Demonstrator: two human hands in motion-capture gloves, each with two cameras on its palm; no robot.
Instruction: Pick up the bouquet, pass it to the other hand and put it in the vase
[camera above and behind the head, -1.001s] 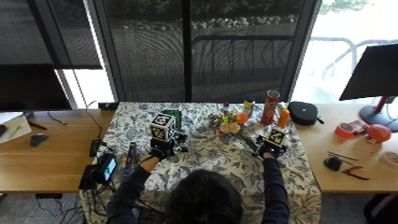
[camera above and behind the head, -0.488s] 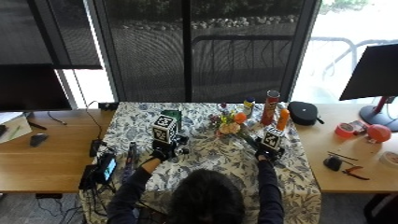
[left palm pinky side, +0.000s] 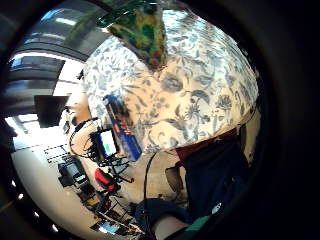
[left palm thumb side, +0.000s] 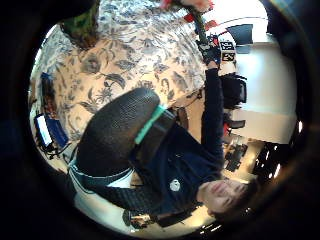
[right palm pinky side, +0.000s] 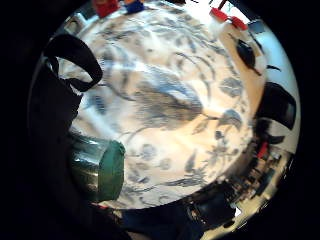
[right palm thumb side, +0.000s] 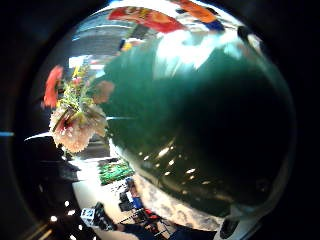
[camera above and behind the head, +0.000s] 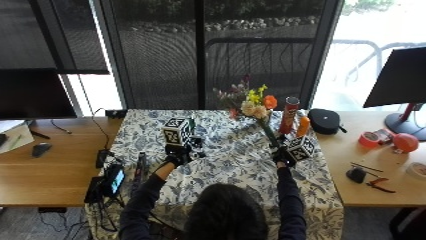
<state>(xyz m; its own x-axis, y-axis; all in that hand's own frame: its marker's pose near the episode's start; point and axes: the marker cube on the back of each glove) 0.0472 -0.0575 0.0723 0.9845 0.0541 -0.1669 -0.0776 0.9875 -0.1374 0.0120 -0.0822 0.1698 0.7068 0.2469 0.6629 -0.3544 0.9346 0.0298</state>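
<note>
since the whole thing comes down to where the stems sit relative to the free hand, start at the lower middle of the outside view: the person's head, with both forearms reaching up over the floral-cloth worktop (camera above and behind the head: 226, 165).

right hand (camera above and behind the head: 285, 155), right of centre, has its grip curled round the bottom of the bouquet (camera above and behind the head: 256, 107)'s wrapped stems. the bouquet is lifted off the worktop, long axis running from that grip up and to the left in the frame, blooms leaning toward the middle and out over the far edge of the cloth. in the right thumb side palm view the dark green wrap fills most of the picture, with the flowers off beyond it.

left hand (camera above and behind the head: 178, 159) is left of centre, well apart from the stems, not holding anything i can see. can't tell how its fingers are set, they're hidden under the glove gear.

vase (camera above and behind the head: 191, 129) looks to be the green patterned thing just beyond the left hand, mostly hidden there.

so i'd say the handover is the step in hand: the left hand is the one nearer the vase, and the stems need to come across to the left of the frame.
</note>
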